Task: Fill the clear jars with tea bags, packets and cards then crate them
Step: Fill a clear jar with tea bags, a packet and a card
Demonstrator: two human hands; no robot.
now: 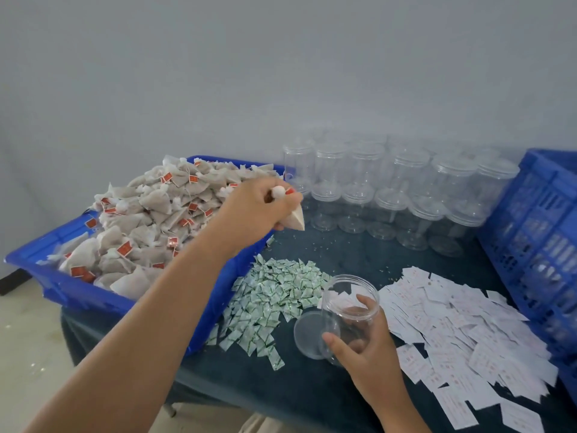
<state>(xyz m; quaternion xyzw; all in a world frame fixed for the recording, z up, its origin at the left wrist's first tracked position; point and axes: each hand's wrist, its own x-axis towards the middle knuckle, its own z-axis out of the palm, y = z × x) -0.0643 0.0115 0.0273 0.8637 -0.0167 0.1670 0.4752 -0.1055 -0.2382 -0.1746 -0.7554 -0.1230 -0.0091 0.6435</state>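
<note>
The open clear jar (pixel 349 310) is tilted low over the table (pixel 281 395), the right hand (pixel 365 345) with its grip wrapped round the wall. Its lid (pixel 307 334) lies flat beside it. Through the plastic I cannot tell whether anything is inside. The left hand (pixel 256 207) has its grip closed on a tea bag (pixel 296 218) by the blue tray (pixel 62 285), which is heaped with more. Green packets (pixel 274 295) and white cards (pixel 452 323) flank the jar. Lidded jars (pixel 390 195) stand behind, and the blue crate (pixel 537 220) is cut off at the right.
</note>
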